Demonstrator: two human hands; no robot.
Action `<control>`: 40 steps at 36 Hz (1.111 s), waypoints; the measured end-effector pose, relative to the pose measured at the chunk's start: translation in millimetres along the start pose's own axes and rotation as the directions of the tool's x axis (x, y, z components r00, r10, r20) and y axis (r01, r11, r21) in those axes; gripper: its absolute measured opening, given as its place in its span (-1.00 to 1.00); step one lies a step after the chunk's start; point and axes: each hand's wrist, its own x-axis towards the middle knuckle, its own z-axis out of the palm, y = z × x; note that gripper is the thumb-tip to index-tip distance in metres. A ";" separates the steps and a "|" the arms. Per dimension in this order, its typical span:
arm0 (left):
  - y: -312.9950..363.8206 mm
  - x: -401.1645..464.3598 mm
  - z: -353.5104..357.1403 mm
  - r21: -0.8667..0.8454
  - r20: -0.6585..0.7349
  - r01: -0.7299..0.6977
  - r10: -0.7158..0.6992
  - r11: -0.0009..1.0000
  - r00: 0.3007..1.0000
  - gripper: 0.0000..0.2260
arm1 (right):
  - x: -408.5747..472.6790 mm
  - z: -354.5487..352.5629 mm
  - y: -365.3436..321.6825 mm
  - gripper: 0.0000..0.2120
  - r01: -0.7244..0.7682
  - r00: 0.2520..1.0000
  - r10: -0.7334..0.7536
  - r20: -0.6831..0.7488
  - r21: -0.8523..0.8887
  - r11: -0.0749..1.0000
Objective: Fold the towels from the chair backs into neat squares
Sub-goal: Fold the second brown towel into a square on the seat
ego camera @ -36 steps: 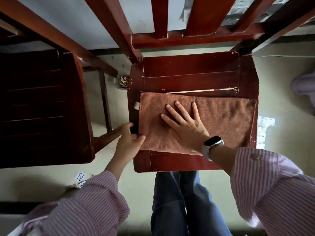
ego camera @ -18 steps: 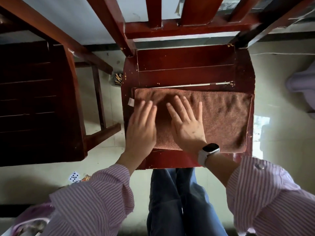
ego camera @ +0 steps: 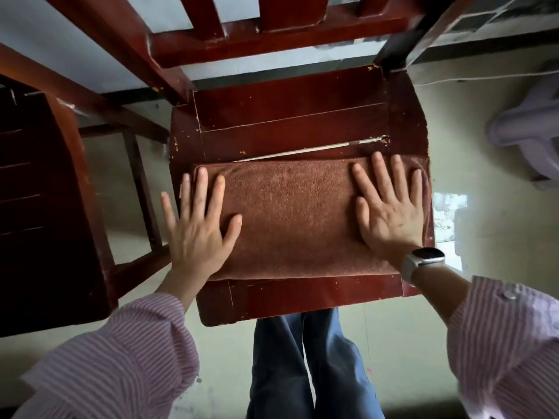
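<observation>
Left hand (ego camera: 201, 234), right hand (ego camera: 390, 213) flat, fingers spread, pressing brown towel (ego camera: 290, 219) on chair seat (ego camera: 290, 116).

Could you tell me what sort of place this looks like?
Probably a modest room in a home: worn red wooden chairs, a pale tiled floor, and a brown towel being smoothed flat on one seat.

The towel (ego camera: 290, 219) is a rusty brown, plain, with no pattern. The chair seat (ego camera: 290, 122) under it is a glossy dark red with pale chips along its edges. Both sleeves, the left sleeve (ego camera: 115, 358) and the right sleeve (ego camera: 508, 343), are white with thin purple stripes. The watch (ego camera: 423, 261) has a black face on a white strap. The trousers (ego camera: 308, 367) are blue, the floor (ego camera: 472, 279) pale greenish beige.
</observation>
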 end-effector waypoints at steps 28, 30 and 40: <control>52.4 -19.3 8.6 -0.048 -0.003 0.070 -0.071 0.996 0.997 -0.44 | -53.9 14.8 42.6 -0.46 -0.076 0.997 0.080 -0.023 0.146 0.986; 53.9 -20.0 5.6 -0.042 0.016 0.073 -0.072 0.996 0.997 -0.44 | -54.8 5.7 48.5 -0.46 -0.115 0.993 0.117 0.009 0.298 0.948; 103.3 -22.8 -23.5 -0.061 0.092 -0.032 0.037 0.998 0.995 -0.46 | -46.4 -25.9 33.6 -0.67 -0.448 0.849 0.521 0.087 0.640 0.624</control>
